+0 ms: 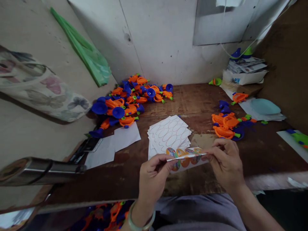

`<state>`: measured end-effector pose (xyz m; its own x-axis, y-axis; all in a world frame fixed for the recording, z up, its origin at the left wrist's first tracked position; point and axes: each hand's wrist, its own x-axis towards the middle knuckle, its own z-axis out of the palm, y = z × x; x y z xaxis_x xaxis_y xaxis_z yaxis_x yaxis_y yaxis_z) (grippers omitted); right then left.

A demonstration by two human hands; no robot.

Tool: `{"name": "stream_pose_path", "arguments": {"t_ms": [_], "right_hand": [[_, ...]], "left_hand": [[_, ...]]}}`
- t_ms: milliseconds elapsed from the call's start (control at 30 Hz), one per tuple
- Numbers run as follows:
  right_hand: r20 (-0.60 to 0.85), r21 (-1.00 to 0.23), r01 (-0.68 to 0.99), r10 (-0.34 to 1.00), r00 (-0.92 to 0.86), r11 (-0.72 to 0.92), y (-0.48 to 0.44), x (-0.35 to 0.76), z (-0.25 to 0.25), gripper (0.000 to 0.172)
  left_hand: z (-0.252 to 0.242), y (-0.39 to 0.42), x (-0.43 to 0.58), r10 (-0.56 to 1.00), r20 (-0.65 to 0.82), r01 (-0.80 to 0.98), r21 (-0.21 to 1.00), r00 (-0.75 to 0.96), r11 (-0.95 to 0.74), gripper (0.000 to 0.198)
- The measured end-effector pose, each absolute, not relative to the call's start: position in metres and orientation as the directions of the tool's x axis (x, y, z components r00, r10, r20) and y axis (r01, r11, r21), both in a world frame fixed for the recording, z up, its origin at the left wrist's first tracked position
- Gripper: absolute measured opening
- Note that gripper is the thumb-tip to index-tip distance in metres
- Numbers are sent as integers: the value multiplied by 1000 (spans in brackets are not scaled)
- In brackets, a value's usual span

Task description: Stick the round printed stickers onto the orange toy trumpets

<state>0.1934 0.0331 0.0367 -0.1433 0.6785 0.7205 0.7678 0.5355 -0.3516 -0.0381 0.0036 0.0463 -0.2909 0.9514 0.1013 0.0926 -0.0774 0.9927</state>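
Two ends of printed sticker sheet (186, 162) pinched above wooden table (185, 99), left hand (152, 179) and right hand (226, 163) both grasping. Creasing or tearing possible if pulled too hard (sheet looks thin); stacked sheets (168, 134) just beyond could be knocked by careless hand.

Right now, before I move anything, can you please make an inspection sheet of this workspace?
surface: worn brown wooden table, stained in places.
job's things: printed sticker sheet; stack of white sheets with oval outlines; orange and blue plastic toys in two heaps.
clutter: loose white paper; stacked papers at the back right.
grippers: left hand and right hand both pinch the sticker sheet.
cables: thin white cable along the back wall.
surroundings: green plastic bag and floral cloth on the left wall; metal tube in the near left.
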Motion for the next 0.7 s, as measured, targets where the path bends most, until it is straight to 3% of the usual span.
{"name": "stream_pose_path", "arguments": {"t_ms": [167,300,400,567,633,700], "right_hand": [[604,-248,795,730,-319,553,29,181,47,26],[640,-297,598,620,-454,745,29,162,56,22],[754,-242,514,493,-434,823,33,157,54,26],[839,-66,480,309,-448,875,31,156,50,29],[799,-87,385,296,-524,919,23,157,57,35],[684,-225,240,329,-651,944,15,159,66,38]], "left_hand": [[49,1,-32,967,142,135,984,-212,-115,10],[55,0,-27,991,113,46,993,-66,-110,26],[57,-3,-23,999,35,-33,999,-23,-36,46],[50,-1,-26,994,-78,-115,991,-77,68,53],[48,6,-33,984,-48,-50,998,-173,40,47],[46,13,-42,945,43,60,998,-324,-25,37]]}}
